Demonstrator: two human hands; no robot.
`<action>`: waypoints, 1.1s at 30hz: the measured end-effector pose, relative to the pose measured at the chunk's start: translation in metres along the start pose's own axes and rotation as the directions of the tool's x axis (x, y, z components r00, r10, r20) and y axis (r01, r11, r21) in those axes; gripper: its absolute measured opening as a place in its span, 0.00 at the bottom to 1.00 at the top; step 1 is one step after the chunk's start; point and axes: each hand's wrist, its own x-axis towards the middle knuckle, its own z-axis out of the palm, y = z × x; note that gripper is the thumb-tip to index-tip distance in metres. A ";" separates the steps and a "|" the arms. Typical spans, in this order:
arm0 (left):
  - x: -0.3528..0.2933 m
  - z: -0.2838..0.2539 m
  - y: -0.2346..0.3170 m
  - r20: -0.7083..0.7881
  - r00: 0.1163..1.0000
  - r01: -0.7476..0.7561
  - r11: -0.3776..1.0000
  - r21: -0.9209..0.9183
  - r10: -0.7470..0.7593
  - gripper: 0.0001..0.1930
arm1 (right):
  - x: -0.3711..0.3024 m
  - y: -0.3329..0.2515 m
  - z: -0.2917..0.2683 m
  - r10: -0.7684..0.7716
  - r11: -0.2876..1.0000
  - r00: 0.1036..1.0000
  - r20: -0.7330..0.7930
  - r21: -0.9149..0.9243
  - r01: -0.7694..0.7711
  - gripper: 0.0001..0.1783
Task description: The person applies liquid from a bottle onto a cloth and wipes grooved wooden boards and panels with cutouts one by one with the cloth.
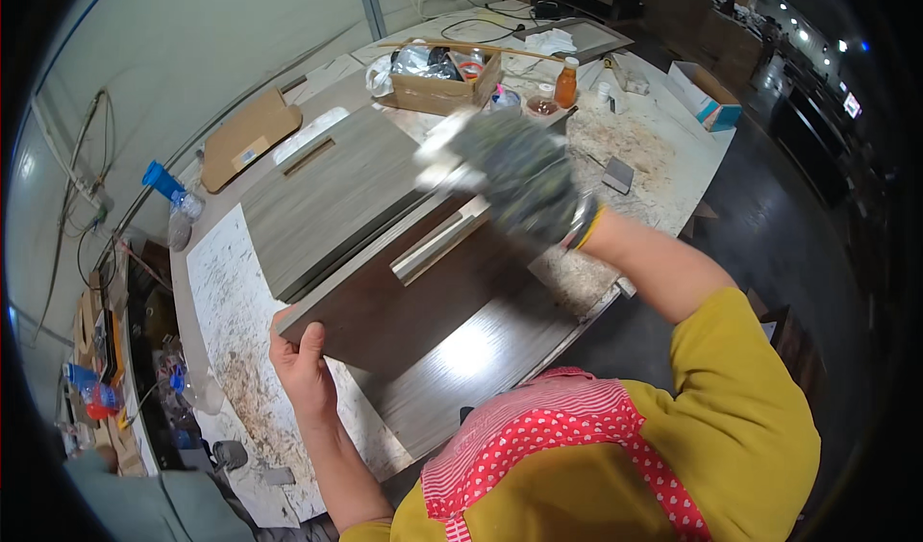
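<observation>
Bare, my left hand (304, 367) grips the near-left corner of a brown wooden panel (370, 321), thumb on its face. The panel stands tilted on edge and has a long slot cut near its upper edge. My right hand (519, 172) wears a dark grey-green glove and is at the panel's upper right edge. Motion blurs its pale fingertips, so whether it holds anything is unclear. Just beyond, a grey wood-grain panel (332, 201) with a similar slot lies on the table. Beneath the tilted panel, another grey wood-grain board (433, 412) reflects a bright light.
The dusty white table (226, 287) carries a cardboard box (433, 95) of supplies, an orange-brown bottle (566, 82) and a small grey block (618, 175). An open white-and-blue box (707, 95) sits at the far right edge. Flat cardboard (245, 143) lies far left.
</observation>
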 end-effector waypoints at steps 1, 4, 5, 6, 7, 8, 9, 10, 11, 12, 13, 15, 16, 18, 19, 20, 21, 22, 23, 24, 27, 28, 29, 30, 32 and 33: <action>0.001 0.002 0.002 0.009 1.000 -0.009 1.000 0.002 0.009 0.14 | -0.014 0.033 0.005 0.015 0.998 0.997 -0.077 -0.056 -0.019 0.19; 0.003 -0.005 -0.003 0.008 1.000 -0.025 0.999 0.026 0.025 0.15 | -0.014 0.054 -0.006 0.060 0.995 0.998 -0.028 -0.078 -0.062 0.16; 0.005 -0.002 -0.009 0.035 0.999 -0.019 1.000 0.016 0.018 0.15 | -0.011 0.046 -0.012 0.101 0.994 0.995 0.006 0.042 -0.101 0.15; 0.005 0.003 -0.004 -0.019 1.000 -0.001 1.000 0.014 0.001 0.16 | -0.006 0.036 -0.009 0.070 0.996 0.969 0.236 -0.069 -0.055 0.16; 0.008 0.008 -0.003 -0.065 0.998 0.016 1.000 0.006 -0.016 0.17 | -0.004 0.014 0.004 0.056 0.998 0.998 0.016 0.023 -0.056 0.17; 0.007 0.006 -0.004 -0.053 0.999 0.013 1.000 0.016 -0.013 0.18 | -0.008 -0.007 0.018 -0.030 0.945 0.981 0.192 -0.316 0.090 0.18; 0.003 -0.001 -0.005 -0.060 0.998 0.013 0.999 0.035 -0.011 0.19 | 0.020 -0.036 0.015 0.077 0.997 0.995 0.067 0.012 -0.078 0.19; -0.001 -0.001 -0.002 -0.068 0.998 0.007 0.999 0.053 -0.003 0.20 | 0.021 -0.030 0.012 0.066 0.998 0.985 0.159 0.005 -0.068 0.18; 0.000 -0.006 -0.004 -0.050 0.999 0.010 0.998 0.057 -0.007 0.20 | 0.021 -0.020 0.009 0.055 0.998 0.966 0.251 0.000 -0.057 0.18; -0.001 -0.013 -0.003 0.015 1.000 -0.009 0.997 0.080 0.008 0.20 | 0.002 0.008 0.014 0.055 0.987 0.999 0.001 -0.152 -0.054 0.16; -0.003 -0.018 -0.001 0.069 0.997 -0.026 0.994 0.109 0.018 0.21 | -0.024 0.045 0.023 0.011 0.955 0.970 -0.244 -0.286 -0.082 0.15; -0.002 -0.011 0.000 0.063 0.997 -0.058 0.991 0.124 0.050 0.19 | -0.057 0.112 0.006 0.268 0.957 0.954 -0.134 -0.073 -0.279 0.16; -0.002 -0.012 0.001 0.055 0.998 -0.035 0.987 0.155 0.027 0.20 | -0.072 0.128 0.002 0.499 0.852 0.857 0.132 0.108 -0.512 0.17; 0.002 -0.015 0.009 0.060 0.998 -0.022 0.981 0.192 0.011 0.21 | -0.109 0.137 0.000 0.543 0.784 0.781 0.307 0.146 -0.603 0.20; 0.006 -0.011 0.013 0.045 0.999 -0.027 0.959 0.283 0.015 0.22 | -0.133 0.143 0.012 0.431 0.890 0.881 0.198 0.070 -0.451 0.22; 0.006 -0.006 0.019 0.035 0.999 -0.022 0.928 0.371 0.010 0.23 | -0.163 0.154 0.031 0.364 0.911 0.925 0.106 0.166 -0.377 0.25; 0.006 -0.006 0.034 0.016 1.000 -0.018 0.920 0.392 0.013 0.23 | -0.163 0.134 0.024 0.342 0.932 0.937 0.067 0.106 -0.348 0.26; 0.013 -0.001 0.055 0.118 0.988 0.026 0.853 0.522 -0.102 0.24 | -0.166 0.126 0.029 0.511 0.603 0.819 0.260 0.571 -0.558 0.23; 0.020 0.007 0.074 0.198 0.953 0.050 0.763 0.645 -0.229 0.24 | -0.167 0.120 0.035 0.510 0.040 0.692 0.511 0.790 -0.612 0.21; 0.027 0.016 0.091 0.215 0.898 0.139 0.710 0.690 -0.385 0.25 | -0.144 0.106 0.014 0.465 0.170 0.652 0.599 0.662 -0.730 0.20; 0.055 0.088 0.112 0.388 0.763 -0.252 0.315 0.915 -0.516 0.28 | -0.113 0.106 0.007 0.412 0.480 0.674 0.613 0.483 -0.732 0.18; 0.064 0.116 0.102 0.476 0.746 -0.367 0.309 0.878 -0.466 0.28 | -0.121 0.109 0.019 0.363 0.532 0.804 0.470 0.603 -0.594 0.15; 0.067 0.150 0.090 0.434 0.759 -0.299 0.334 0.894 -0.484 0.26 | -0.127 0.108 0.025 0.358 0.527 0.813 0.459 0.620 -0.581 0.15; 0.073 0.185 0.074 0.404 0.762 -0.237 0.363 0.901 -0.507 0.24 | -0.134 0.107 0.028 0.272 0.741 0.944 0.186 0.586 -0.328 0.17; 0.066 0.217 0.085 0.344 0.787 -0.252 0.242 0.937 -0.513 0.22 | -0.104 0.074 -0.008 0.374 0.551 0.892 0.255 0.712 -0.435 0.19; 0.068 0.224 0.088 0.327 0.775 -0.280 0.170 0.945 -0.541 0.19 | -0.098 0.072 -0.018 0.269 0.737 0.939 0.214 0.582 -0.344 0.16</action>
